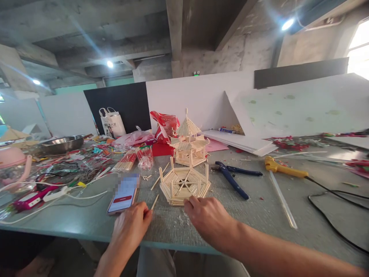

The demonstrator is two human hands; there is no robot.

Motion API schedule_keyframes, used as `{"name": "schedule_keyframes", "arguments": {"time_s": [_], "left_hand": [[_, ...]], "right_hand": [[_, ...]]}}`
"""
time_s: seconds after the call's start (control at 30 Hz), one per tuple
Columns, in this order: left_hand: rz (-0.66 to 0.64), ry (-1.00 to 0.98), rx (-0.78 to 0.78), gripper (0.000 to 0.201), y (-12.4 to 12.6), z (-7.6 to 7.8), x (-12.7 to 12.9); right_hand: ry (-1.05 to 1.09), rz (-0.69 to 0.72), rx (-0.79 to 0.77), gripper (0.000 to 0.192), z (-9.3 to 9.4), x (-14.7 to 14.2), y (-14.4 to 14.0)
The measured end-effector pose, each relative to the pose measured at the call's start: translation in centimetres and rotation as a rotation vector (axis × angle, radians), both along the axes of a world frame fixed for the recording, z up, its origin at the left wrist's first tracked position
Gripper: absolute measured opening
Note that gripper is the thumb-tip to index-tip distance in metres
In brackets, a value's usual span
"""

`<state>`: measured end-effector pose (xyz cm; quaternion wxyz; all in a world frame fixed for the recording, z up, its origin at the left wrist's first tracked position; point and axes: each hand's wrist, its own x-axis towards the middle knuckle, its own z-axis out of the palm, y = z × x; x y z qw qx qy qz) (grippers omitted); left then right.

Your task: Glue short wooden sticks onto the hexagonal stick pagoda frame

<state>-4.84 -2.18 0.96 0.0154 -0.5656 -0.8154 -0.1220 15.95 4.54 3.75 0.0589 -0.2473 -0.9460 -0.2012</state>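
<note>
A hexagonal base built of thin wooden sticks [184,185] lies on the grey-green table [259,215]. Behind it stands a small stick pavilion with a pointed roof [188,140]. My right hand [209,220] rests at the base's near edge, fingertips touching it. My left hand [131,227] lies on the table beside a phone [123,195], fingers curled, with a loose stick [155,201] just past its fingertips. I cannot tell whether either hand pinches anything.
Blue-handled pliers [232,179] and a yellow glue gun [284,168] with a black cord lie to the right. Bundled sticks [135,158], wires, a metal bowl [62,144] and bags clutter the left. White boards lean at the back.
</note>
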Motion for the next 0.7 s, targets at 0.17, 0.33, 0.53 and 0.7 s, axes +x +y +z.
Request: {"name": "schedule_keyframes", "arguments": {"time_s": [0.17,0.33,0.53,0.7], "left_hand": [[-0.02,-0.052,0.035,0.021,-0.4,0.5,0.0],[-0.09,-0.088,0.072,0.021,-0.7,0.9,-0.4],[-0.163,-0.125,0.089,0.024,-0.5,1.2,-0.1],[-0.205,-0.154,0.086,0.024,-0.2,1.4,0.6]], "right_hand": [[-0.025,-0.032,0.027,0.015,-0.4,-1.4,1.0],[-0.014,0.003,0.036,0.013,-0.7,-0.8,1.5],[-0.07,0.009,0.033,0.015,-0.1,1.1,1.4],[-0.024,0.03,0.076,0.017,-0.3,2.3,1.7]]}}
